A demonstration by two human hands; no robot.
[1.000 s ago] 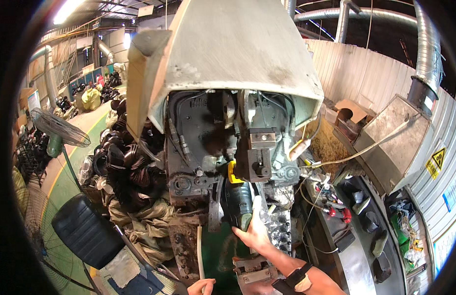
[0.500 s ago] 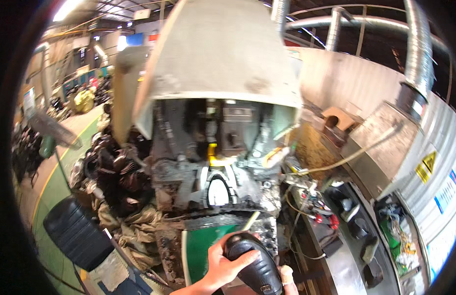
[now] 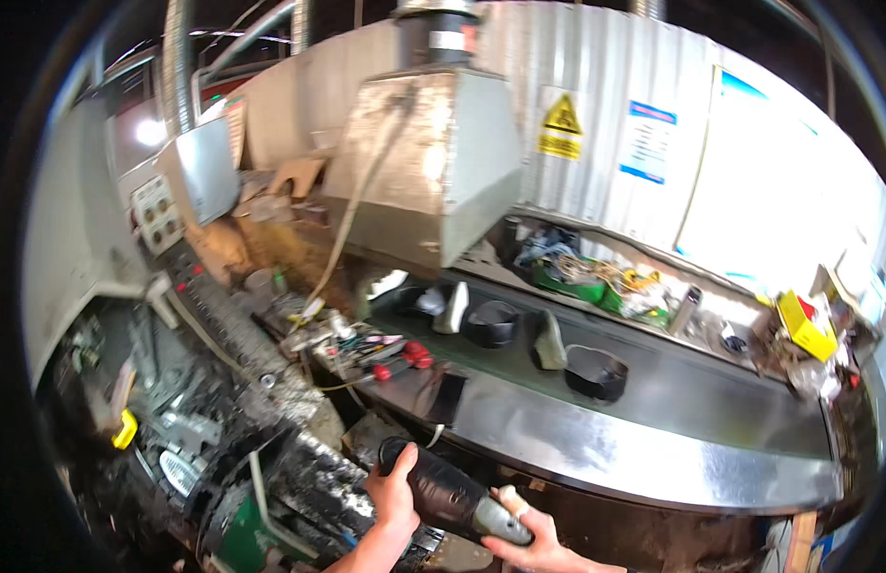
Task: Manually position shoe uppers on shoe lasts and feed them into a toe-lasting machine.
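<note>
A black leather shoe [image 3: 448, 487] lies across the lower middle of the view, held between my two hands. My left hand [image 3: 395, 495] is closed round its left end, with the thumb over the top. My right hand [image 3: 536, 537] grips the other end, where a smooth grey-green piece [image 3: 501, 520] sticks out, perhaps a shoe last. A whitish wrap covers one right fingertip. To the left stands a grimy machine with metal clamps [image 3: 185, 425] and a yellow part [image 3: 126, 430]. A conveyor belt [image 3: 672, 392] runs just beyond my hands.
Several dark shoe pieces and pale soles, including a black upper [image 3: 596, 372], stand on the belt. Red-handled tools [image 3: 401, 360] lie at its left end. A metal hood [image 3: 424, 162] hangs above. A yellow box [image 3: 806, 325] sits at the far right.
My view has swung right, from the machine to the conveyor. The shoe has moved away from the machine's front and turned sideways; my right hand now shows clearly on its end.
</note>
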